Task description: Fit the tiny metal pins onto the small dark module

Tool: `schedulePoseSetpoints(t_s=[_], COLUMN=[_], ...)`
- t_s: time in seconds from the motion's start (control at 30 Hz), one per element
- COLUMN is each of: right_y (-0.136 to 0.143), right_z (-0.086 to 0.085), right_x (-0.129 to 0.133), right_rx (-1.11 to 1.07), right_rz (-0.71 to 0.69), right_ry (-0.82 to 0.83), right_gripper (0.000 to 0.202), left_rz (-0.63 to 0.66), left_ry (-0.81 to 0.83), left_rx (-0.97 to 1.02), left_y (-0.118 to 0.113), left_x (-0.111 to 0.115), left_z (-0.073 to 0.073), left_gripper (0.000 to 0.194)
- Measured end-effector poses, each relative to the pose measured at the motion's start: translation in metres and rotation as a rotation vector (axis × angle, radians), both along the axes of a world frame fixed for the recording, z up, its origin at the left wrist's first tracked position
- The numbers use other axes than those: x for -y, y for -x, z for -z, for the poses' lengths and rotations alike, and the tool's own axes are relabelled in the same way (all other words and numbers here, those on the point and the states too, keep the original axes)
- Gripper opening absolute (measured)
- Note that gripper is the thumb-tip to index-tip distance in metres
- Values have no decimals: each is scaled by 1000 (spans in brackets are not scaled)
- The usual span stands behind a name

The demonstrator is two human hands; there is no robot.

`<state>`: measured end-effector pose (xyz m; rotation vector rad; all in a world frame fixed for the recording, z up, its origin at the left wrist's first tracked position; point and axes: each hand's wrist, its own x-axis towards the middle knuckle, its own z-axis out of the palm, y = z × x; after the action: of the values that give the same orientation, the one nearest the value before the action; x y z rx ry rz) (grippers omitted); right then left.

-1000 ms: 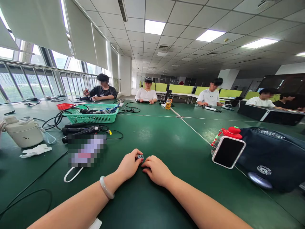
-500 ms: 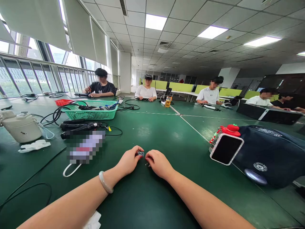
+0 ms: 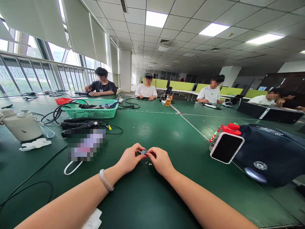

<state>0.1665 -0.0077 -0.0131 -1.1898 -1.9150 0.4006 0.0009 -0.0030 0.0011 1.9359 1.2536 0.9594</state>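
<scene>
I read clock from block (image 3: 143,152) between left hand (image 3: 130,159) and right hand (image 3: 162,161): bits (image 3: 149,163) on table (image 3: 143,198), six; jug (image 3: 21,128), ten; basket (image 3: 94,113), eleven; phone (image 3: 227,148) before bottle (image 3: 231,128), three; bag (image 3: 271,149) right beside.

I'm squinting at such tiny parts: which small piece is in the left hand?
The blue-grey piece, pinched in the left hand beside the right hand; the tiny dark-and-white bits lie loose on the green table.
</scene>
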Motion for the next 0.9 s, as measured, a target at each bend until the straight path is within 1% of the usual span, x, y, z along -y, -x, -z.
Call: schedulePoseSetpoints(t_s=[0.2,0.37,0.5,0.67,0.77,0.9], right_y=[3,4,5,6,7,7], right_z=[5,8,6,0,0,2], right_x=[0,-2,-1,1,0,0], right_rx=[-255,-430,-482,-565,-608,-592], right_rz=[-18,-78,-108,-113,-112,-116], right_ry=[181,241,272,317,341,320], right_gripper=[14,8,7,11,13,16], left_rz=[-3,42,66,75,82,129], left_ry=[-21,-7,13,-11,-15,41], left_rx=[-11,31,70,58,61,138], left_y=[-1,-2,-2,0,0,-1], left_x=[1,1,1,0,-1,-2], left_z=[-3,-3,-2,1,3,5], left_gripper=[18,16,16,16,19,21])
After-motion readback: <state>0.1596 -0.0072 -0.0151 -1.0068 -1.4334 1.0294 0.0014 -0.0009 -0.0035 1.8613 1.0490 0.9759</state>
